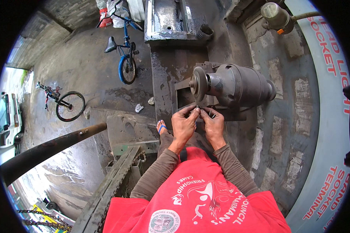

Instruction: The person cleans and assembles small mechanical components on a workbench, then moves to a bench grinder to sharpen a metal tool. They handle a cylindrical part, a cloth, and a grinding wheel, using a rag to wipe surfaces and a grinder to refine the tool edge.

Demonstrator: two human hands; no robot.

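Note:
My left hand [183, 125] and my right hand [213, 126] meet in front of me, thumbs and fingertips pinched together. Between them is a small dark piece [198, 106], mostly hidden by the fingers and too small to name. Just beyond the fingertips stands the round wheel [199, 83] of a bench grinder, mounted on the shaft of a grey motor [241, 85]. Whether the piece touches the wheel cannot be made out. The fingers of my right hand curl under toward the palm.
A blue bicycle [127, 64] stands at the far left, with part of another bicycle [70, 105] nearer. A rusty pole [54, 149] and a wooden beam [105, 190] with a chain are on my left. A metal trough [169, 37] lies ahead; a printed banner [326, 116] hangs at right.

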